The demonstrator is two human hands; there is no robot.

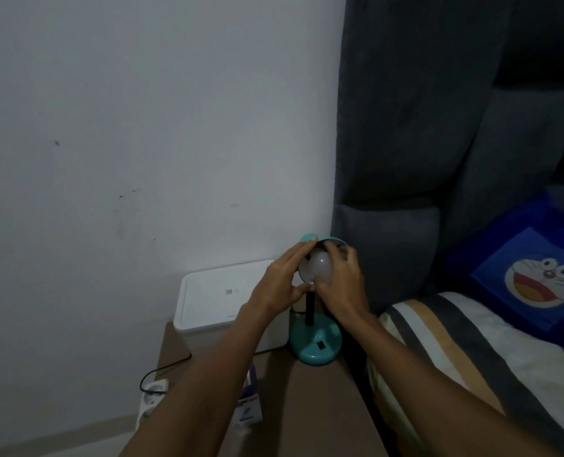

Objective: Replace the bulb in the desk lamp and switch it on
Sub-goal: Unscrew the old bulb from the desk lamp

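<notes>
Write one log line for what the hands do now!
left hand: steadies lamp shade | right hand: grips bulb | lamp: unlit

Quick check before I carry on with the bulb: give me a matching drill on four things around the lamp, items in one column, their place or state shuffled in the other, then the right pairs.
Items
1. bulb
2. lamp base
3. white box
4. power strip

Places or states
A. low by the wall, black cord plugged in
B. unlit, inside the teal shade, right hand gripping it
C. teal disc standing on the brown table
D. lid shut, on the table to the left of the lamp

Pairs: 1-B, 2-C, 3-D, 4-A

The left hand steadies the shade.
</notes>
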